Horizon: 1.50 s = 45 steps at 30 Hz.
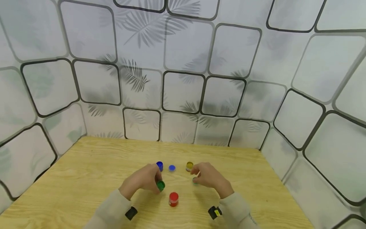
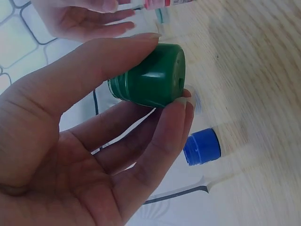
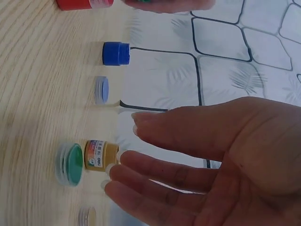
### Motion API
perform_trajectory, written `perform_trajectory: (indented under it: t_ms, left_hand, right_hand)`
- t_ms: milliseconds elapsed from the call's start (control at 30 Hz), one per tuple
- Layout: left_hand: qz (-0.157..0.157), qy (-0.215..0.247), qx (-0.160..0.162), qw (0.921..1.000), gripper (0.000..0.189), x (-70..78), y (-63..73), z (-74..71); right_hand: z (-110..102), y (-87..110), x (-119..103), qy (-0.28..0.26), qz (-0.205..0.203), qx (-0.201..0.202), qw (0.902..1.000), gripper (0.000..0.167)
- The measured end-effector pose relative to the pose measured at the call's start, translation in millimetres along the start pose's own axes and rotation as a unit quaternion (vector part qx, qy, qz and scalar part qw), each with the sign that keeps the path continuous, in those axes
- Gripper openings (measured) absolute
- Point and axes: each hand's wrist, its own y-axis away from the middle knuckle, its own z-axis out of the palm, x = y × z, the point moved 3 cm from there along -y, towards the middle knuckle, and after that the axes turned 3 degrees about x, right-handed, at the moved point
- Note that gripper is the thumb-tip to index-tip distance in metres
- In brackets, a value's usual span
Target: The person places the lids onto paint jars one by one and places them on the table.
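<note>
My left hand [image 1: 146, 178] holds a green paint jar [image 2: 155, 77] between thumb and fingers, just above the table. The jar's threaded neck shows, with no lid on it. To the right, my right hand [image 1: 211, 176] hovers with fingers apart and nothing between them. Under its fingertips in the head view, partly hidden, lies a green lid [image 3: 74, 165]. Just beyond stands a yellow paint jar [image 1: 189, 166], its label visible in the right wrist view. A closed red jar [image 1: 173, 199] stands between the hands, nearer the person.
Behind the left hand stands a blue jar [image 1: 159, 166], with a blue lid [image 1: 172, 168] lying beside it. Another clear-rimmed lid [image 3: 87, 217] is cut off at the right wrist view's bottom edge. A patterned curtain [image 1: 183, 95] borders the wooden table [image 1: 100, 159].
</note>
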Motion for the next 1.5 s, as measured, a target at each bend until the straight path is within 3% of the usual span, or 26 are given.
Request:
perform_trajectory:
  t_ms: [333,633,967,1233,1400,1500]
  left_hand:
    - [0.007,0.027,-0.018,0.9995,0.023,3.3,5.9,0.4]
    - [0.045,0.047,-0.021,0.9977,0.021,1.6,6.9,-1.2]
    - [0.048,0.042,-0.016,0.9978,0.021,0.9,4.6,0.1]
    - [0.036,0.044,-0.02,0.9982,0.022,0.0,2.9,2.5]
    - [0.036,0.045,-0.017,0.9982,0.022,-0.6,3.9,3.6]
    - [0.039,0.045,-0.016,0.9981,0.022,-0.9,4.3,3.3]
  right_hand:
    - [12,-2.7,7,0.057,0.046,0.004,0.9973,0.018]
    - [20,-0.2,13,0.061,0.065,0.015,0.9959,0.017]
    - [23,-3.1,19,0.079,0.05,0.013,0.9955,0.016]
    - [26,-6.2,18,0.078,0.044,0.007,0.9959,0.027]
    - [30,-7.0,14,0.1,0.016,0.011,0.9948,0.022]
    - [30,-6.3,11,0.1,0.02,0.016,0.9946,0.019]
